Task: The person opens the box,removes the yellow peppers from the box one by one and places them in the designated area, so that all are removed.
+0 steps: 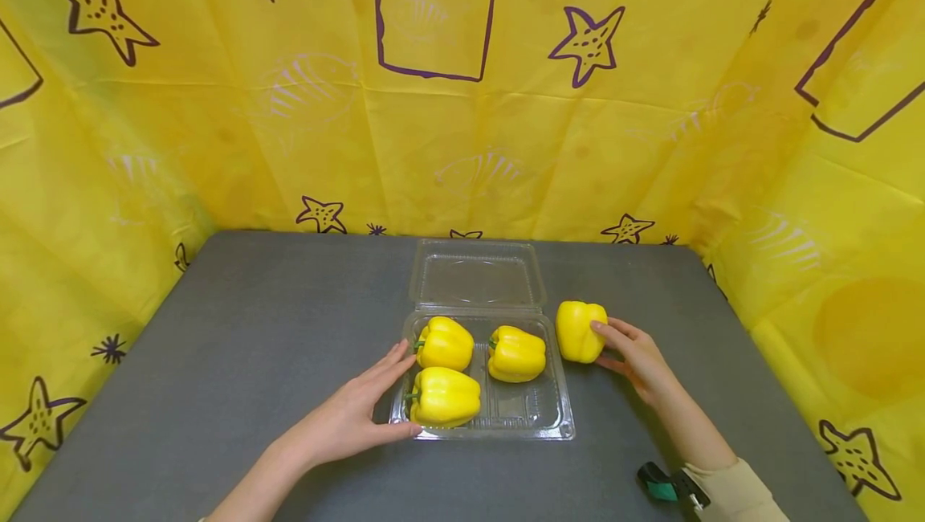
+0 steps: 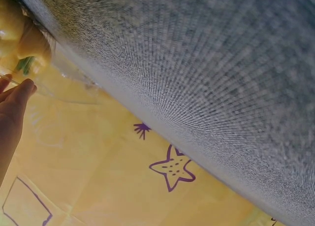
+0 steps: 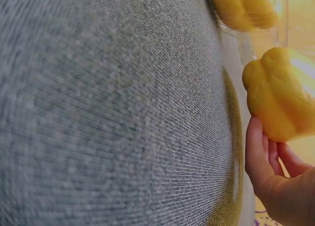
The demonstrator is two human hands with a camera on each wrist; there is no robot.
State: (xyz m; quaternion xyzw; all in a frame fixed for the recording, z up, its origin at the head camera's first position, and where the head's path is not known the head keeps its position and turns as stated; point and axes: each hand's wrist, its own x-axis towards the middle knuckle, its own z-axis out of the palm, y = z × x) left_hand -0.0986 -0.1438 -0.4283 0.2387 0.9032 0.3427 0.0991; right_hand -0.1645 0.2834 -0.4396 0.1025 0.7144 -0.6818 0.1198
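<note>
A clear plastic clamshell container (image 1: pixel 531 407) lies on the table with its lid (image 1: pixel 473 277) folded back. Two yellow bell peppers, a rear one (image 1: pixel 446 344) and a front one (image 1: pixel 446 397), sit in its left half, green stems pointing left. A third pepper (image 1: pixel 517 354) is in the back right part. My left hand (image 1: pixel 350 409) rests at the container's left side, fingers spread along the rim and thumb near the front corner. My right hand (image 1: pixel 639 357) holds another yellow bell pepper (image 1: pixel 578 331) just right of the container, its shadow (image 3: pixel 234 137) on the table below.
The dark grey table (image 1: pixel 303 305) extends on both sides of the container. Yellow cloth (image 1: pixel 477 128) printed with starfish and fish hangs behind and at the sides. A black strap with a green patch (image 1: pixel 659 487) is at my right wrist.
</note>
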